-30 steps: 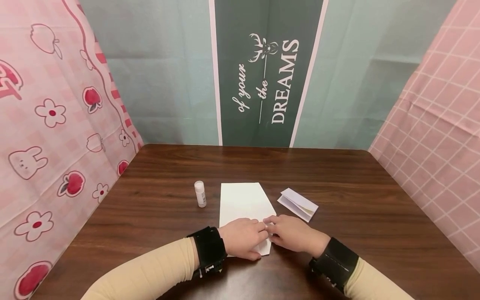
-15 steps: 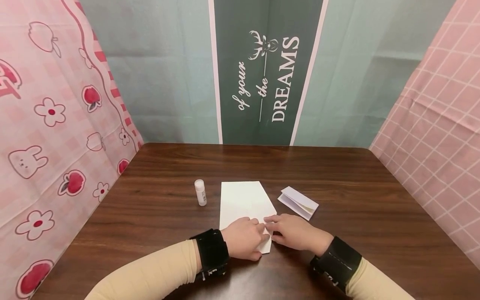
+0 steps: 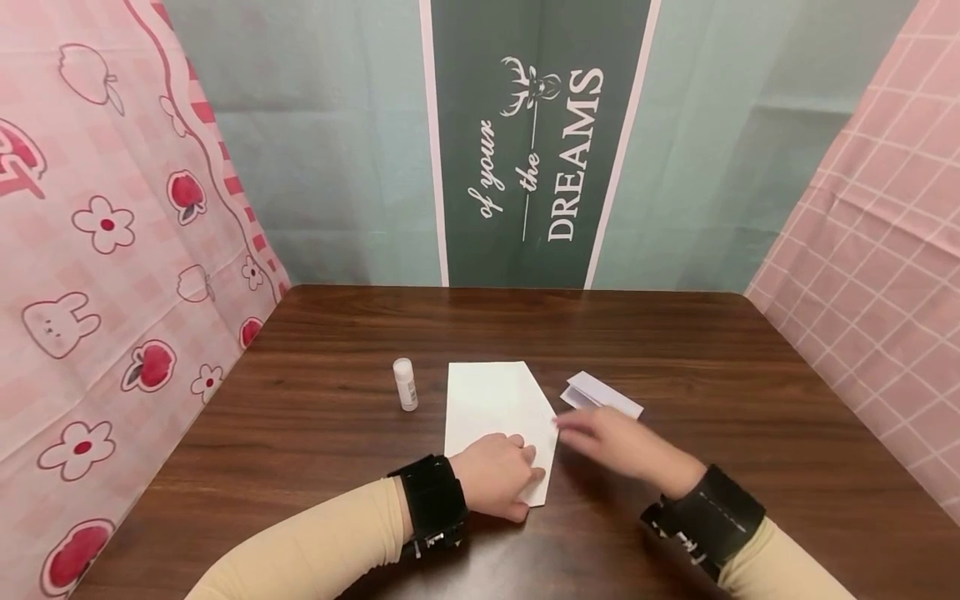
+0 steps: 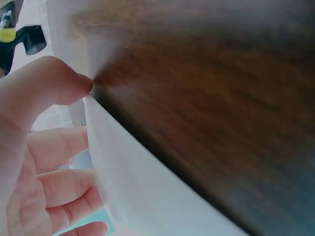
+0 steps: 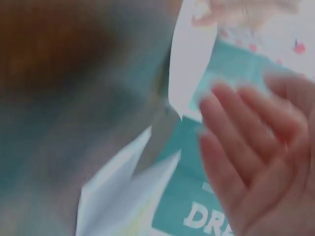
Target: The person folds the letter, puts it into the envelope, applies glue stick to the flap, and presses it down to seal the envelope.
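Note:
A white paper piece with slanted right-hand corners lies flat at the middle of the table. My left hand rests on its lower part, fingers spread loosely, thumb near the bottom edge; in the left wrist view the thumb touches the table right beside the paper's edge. Beyond the right side of this paper, my right hand hovers with fingers extended and nothing in them. It partly covers a small folded white paper, which in the right wrist view stands partly unfolded as a V.
A white glue stick lies left of the paper. The dark wooden table reaches back to a green curtain, with a pink patterned cloth at left and a pink checked one at right.
My right hand has lifted off the paper's right side and moved right and slightly away, over the folded paper. The left hand has stayed on the paper.

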A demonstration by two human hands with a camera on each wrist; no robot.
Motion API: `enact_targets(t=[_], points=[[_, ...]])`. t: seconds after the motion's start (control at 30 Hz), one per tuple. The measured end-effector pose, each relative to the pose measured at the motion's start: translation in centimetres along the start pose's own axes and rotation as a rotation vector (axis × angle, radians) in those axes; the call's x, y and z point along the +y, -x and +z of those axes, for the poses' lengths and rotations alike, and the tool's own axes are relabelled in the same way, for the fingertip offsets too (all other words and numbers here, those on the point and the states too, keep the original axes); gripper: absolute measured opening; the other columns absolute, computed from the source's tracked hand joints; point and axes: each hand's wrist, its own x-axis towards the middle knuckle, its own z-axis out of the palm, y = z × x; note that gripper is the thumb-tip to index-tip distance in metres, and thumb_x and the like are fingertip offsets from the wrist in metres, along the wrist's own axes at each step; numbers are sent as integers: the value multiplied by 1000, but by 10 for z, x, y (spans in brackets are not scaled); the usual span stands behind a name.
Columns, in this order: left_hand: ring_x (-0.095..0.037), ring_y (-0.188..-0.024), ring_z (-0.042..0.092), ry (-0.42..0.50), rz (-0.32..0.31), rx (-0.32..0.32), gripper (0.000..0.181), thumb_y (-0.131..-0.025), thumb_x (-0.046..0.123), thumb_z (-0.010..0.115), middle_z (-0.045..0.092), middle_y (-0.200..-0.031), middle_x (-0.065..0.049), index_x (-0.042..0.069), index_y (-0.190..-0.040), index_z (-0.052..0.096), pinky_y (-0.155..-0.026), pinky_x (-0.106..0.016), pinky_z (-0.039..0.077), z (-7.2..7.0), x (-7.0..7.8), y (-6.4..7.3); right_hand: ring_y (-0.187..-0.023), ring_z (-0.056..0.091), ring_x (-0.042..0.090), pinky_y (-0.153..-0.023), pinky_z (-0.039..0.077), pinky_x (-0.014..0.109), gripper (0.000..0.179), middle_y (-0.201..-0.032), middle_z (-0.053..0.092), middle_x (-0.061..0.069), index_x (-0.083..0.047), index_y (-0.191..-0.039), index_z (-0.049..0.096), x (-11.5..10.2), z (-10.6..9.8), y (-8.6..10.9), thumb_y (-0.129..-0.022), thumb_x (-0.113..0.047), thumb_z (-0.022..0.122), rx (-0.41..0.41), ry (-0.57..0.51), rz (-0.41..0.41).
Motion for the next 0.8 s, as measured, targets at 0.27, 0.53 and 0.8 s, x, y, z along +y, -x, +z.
enact_targets(t=[0.27,0.53,0.8], points=[[-11,-70,51,0,-3,-8,36,-74,52,63,57,-78,6,27,-99,68,-52,-24,40,3,-2,0,-75,56,24,-66,46,43,33,-91,63,16,4,-103,62,50,-20,-11,-88,-25,62,-23,162,486],[-11,-69,51,10,13,1,37,-74,52,63,56,-77,6,28,-102,69,-53,-24,39,3,-2,0,-76,52,29,-66,46,44,58,-87,53,20,10,-100,50,66,-14,-12,-77,-38,74,-171,158,606],[-11,-70,50,26,16,1,38,-74,51,63,56,-78,6,27,-103,69,-53,-24,39,4,-3,-1,-72,53,26,-69,45,40,63,-81,59,17,15,-97,54,77,-19,-13,-74,-41,74,-290,120,628]])
